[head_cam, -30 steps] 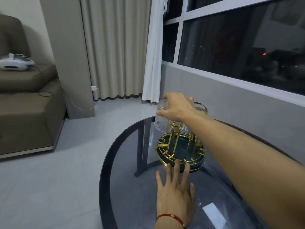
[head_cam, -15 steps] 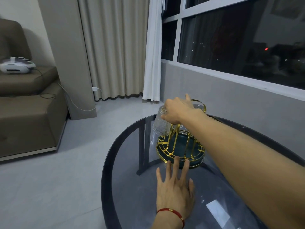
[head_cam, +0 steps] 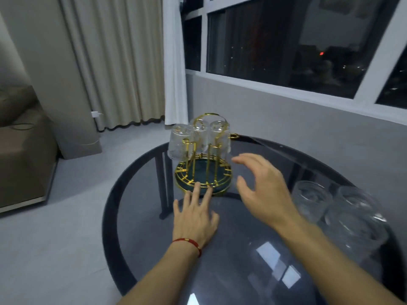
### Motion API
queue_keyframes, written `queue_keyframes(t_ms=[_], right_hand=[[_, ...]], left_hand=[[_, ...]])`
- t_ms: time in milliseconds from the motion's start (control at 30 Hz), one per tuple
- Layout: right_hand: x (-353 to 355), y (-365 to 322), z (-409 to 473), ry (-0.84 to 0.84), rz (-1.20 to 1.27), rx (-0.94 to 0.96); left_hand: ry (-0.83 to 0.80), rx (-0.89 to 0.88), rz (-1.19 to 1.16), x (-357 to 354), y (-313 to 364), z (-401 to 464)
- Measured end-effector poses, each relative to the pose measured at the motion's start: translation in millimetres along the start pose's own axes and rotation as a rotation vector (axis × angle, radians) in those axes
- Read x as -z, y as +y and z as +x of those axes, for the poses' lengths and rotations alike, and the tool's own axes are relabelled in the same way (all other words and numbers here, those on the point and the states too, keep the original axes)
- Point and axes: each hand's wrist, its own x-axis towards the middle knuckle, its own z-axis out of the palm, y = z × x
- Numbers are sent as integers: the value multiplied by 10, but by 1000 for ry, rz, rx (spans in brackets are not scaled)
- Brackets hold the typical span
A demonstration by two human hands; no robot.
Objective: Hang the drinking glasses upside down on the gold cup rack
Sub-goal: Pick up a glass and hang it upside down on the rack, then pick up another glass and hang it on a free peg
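Observation:
The gold cup rack (head_cam: 203, 172) with a dark green base stands on the far part of the round dark glass table (head_cam: 242, 271). Three clear ribbed glasses hang upside down on it: one at the left (head_cam: 179, 142), one at the back (head_cam: 199, 128), one at the right (head_cam: 220, 137). My left hand (head_cam: 195, 219) lies flat on the table, fingertips touching the rack's base rim. My right hand (head_cam: 262, 190) hovers open to the right of the rack, holding nothing. Several more glasses (head_cam: 343, 216) stand on the table at the right.
A grey wall with a dark window runs behind the table. Beige curtains (head_cam: 114, 62) and a white curtain hang at the back. A brown sofa (head_cam: 22, 155) stands at the left on the grey floor. The table's front edge curves below my arms.
My right hand has let go of the left glass, now hanging on the rack, and has drawn back to the right. The view has tilted, showing the standing glasses at the right.

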Motion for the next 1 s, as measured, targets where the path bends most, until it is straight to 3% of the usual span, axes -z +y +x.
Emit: queue_keyframes(t_ms=[133,233,367,500,667,1000], right_hand=[[298,325,-697,172,23,-105],[456,463,-903,276,18,-170],[673,564,-996,460,-31,-214],[736,686,-1115,535,-139,-502],[738,837,-1258,384,65,-858],[811,1115,-1396,149,173,-935]], left_hand=[[51,-68,-20,121,275,-46],[87,-182,-191,202,720,-138],[76,-365,-175,231,1279,-364],[138,-479,-279,281,1662,-600],[140,-413,-396,297,1831,-695],[93,-356,-611,317,1763,-785]])
